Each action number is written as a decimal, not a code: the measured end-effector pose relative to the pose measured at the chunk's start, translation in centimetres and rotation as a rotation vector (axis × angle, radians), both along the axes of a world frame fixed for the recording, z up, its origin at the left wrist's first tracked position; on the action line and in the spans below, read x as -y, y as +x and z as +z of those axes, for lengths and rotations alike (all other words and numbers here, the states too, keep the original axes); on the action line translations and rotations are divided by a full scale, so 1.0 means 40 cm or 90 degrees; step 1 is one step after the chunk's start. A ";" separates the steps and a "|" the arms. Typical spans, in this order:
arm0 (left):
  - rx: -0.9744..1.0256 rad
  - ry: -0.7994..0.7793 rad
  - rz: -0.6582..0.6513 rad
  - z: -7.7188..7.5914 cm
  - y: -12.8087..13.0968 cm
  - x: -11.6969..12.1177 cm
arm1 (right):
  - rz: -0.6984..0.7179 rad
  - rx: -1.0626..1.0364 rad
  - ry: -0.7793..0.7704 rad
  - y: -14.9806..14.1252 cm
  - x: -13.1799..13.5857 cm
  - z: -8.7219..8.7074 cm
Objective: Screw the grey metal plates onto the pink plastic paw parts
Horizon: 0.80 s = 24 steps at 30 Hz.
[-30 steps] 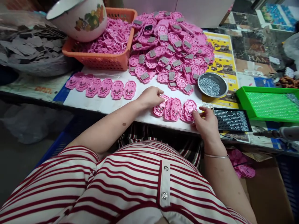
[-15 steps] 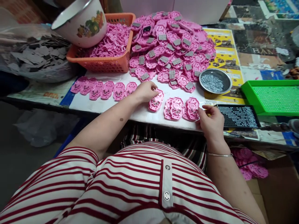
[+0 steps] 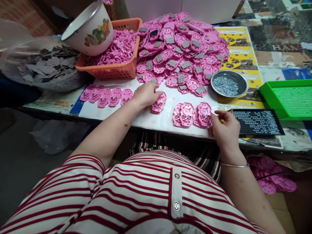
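Note:
My left hand [image 3: 146, 95] has its fingers closed on the upper edge of a pink plastic casing [image 3: 159, 104] with small shiny metal pieces on it; part of that casing is hidden. My right hand [image 3: 225, 128] is bent, its thumb and fingers pinched at the right edge of an overlapping pair of pink casings [image 3: 202, 113]. Just left of that pair lies another overlapping pair [image 3: 185, 114]. Beyond my left forearm a row of similar casings [image 3: 104, 98] lies on the white sheet [image 3: 117, 117].
Behind is a large heap of pink casings [image 3: 180, 48]. An orange basket [image 3: 109, 71] of small pink parts carries a fruit-patterned enamel pot [image 3: 90, 35]. At right are a steel bowl of screws [image 3: 225, 85], a black perforated tray [image 3: 253, 122] and a green tray [image 3: 273, 100]. Grey pieces [image 3: 48, 65] fill a bag at left.
My left hand has shifted the pink casing a little to the left, away from the two pairs. My right hand stays at the right-hand pair. The whole view has shifted slightly.

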<state>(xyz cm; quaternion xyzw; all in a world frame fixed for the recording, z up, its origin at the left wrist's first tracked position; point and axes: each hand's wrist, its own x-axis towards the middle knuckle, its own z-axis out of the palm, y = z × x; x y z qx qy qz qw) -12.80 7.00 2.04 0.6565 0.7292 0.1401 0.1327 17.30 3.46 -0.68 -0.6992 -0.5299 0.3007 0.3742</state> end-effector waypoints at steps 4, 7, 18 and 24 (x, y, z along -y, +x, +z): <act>-0.059 0.008 -0.046 0.020 0.038 0.045 | 0.001 -0.005 0.008 0.001 0.001 -0.003; -0.082 0.000 -0.060 0.018 0.060 0.069 | 0.009 -0.013 0.009 0.001 0.004 -0.002; -0.061 0.038 -0.017 -0.017 -0.015 0.045 | 0.029 -0.032 0.023 0.002 0.009 -0.009; -0.011 0.083 0.036 -0.016 -0.013 0.039 | 0.030 -0.016 0.036 0.006 0.004 -0.021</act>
